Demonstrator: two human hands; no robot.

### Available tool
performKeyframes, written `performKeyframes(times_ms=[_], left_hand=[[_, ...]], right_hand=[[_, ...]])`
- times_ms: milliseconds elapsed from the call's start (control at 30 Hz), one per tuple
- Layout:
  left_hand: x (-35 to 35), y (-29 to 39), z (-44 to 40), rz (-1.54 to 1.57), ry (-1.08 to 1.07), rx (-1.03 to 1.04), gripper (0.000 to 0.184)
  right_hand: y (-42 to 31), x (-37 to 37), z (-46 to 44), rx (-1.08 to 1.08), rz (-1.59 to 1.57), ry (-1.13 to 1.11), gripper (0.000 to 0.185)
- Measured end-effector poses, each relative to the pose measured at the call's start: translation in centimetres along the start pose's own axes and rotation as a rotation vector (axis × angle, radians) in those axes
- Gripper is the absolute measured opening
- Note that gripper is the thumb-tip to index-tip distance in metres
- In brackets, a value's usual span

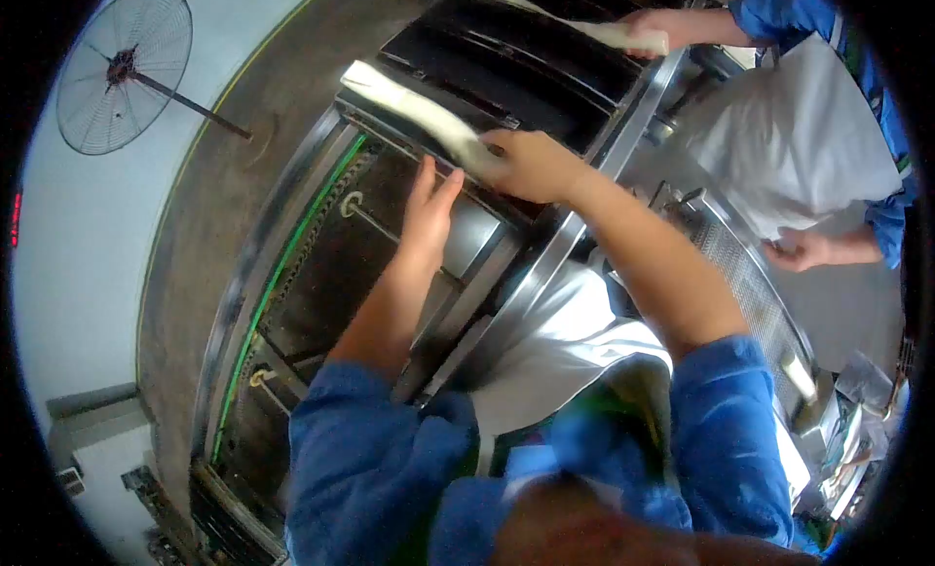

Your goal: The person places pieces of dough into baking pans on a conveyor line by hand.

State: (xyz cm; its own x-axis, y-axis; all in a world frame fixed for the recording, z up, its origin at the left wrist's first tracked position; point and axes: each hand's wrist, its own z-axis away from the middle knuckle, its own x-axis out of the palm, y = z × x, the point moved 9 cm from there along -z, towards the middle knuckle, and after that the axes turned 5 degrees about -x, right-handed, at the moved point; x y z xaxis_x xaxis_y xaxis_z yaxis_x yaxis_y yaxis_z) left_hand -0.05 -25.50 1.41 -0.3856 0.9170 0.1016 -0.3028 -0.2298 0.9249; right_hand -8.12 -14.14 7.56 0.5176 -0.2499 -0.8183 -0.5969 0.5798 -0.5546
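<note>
No writing can be read; red lit marks [16,218] on the left wall [73,274] are too small.

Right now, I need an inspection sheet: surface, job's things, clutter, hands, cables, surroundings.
Surface: dark panels in a metal frame.
Job's things: pale strip, blurred, one end in the right hand.
Clutter: loose items jumbled at lower right, too small to identify.
Hands: right grips the strip; left hand open near it, contact unclear.
Cables: nothing seen.
Surroundings: co-worker's hand holds a second pale strip; fan at upper left.
</note>
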Motion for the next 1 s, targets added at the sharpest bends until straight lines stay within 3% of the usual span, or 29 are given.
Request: performKeyframes(times_ms=[67,167,200,233,367,433,467,533,667,733,933,1000], left_hand=[[-1.0,-0.8,0.2,-0.047,0.028,-0.001,0.076],[-4.5,-1.4,0.1,-0.019,0.065,0.077,0.071],[-6.4,-0.5,-0.6,-0.234,0.129,0.128,0.066],[-8.4,0.5,-1.3,-0.452,0.189,0.172,0.062],[-14.4,10.0,-1.8,-0.761,0.647,0.619,0.056],[-15.6,11.9,-4.5,-0.945,0.69,0.61,0.055],[-16.2,12.4,-5.4,-0.948,0.694,0.61,0.055],[-16.3,11.7,-8.4,-1.189,0.574,0.402,0.051],[-16.3,13.3,-8.3,-1.363,0.497,0.318,0.042],[-17.2,13.5,-8.1,-1.342,0.467,0.324,0.04],[-19.3,13.2,-9.1,-1.172,0.369,0.334,0.033],[-19.3,12.8,-9.0,-1.074,0.22,0.152,0.034]], right_hand=[[-0.9,-0.8,0.1,-0.076,-0.088,0.241,0.058],[-1.4,1.7,2.7,-0.19,-0.028,0.408,0.057],[-0.1,3.8,2.7,0.0,0.02,0.171,0.06],[-0.6,4.8,2.8,0.06,0.135,-0.052,0.067],[-3.4,6.4,2.7,0.107,0.155,-0.078,0.067],[-4.1,7.0,2.5,0.078,0.199,-0.065,0.065],[-4.5,7.1,2.6,0.046,0.188,-0.035,0.062],[-5.1,6.9,3.1,0.014,0.177,0.002,0.059],[-4.7,5.2,5.2,-0.018,-0.012,0.213,0.054],[-4.9,4.7,5.7,-0.074,-0.082,0.329,0.051],[-6.2,4.9,6.6,-0.144,-0.138,0.317,0.051],[-6.5,5.1,6.7,-0.146,-0.145,0.317,0.051]])
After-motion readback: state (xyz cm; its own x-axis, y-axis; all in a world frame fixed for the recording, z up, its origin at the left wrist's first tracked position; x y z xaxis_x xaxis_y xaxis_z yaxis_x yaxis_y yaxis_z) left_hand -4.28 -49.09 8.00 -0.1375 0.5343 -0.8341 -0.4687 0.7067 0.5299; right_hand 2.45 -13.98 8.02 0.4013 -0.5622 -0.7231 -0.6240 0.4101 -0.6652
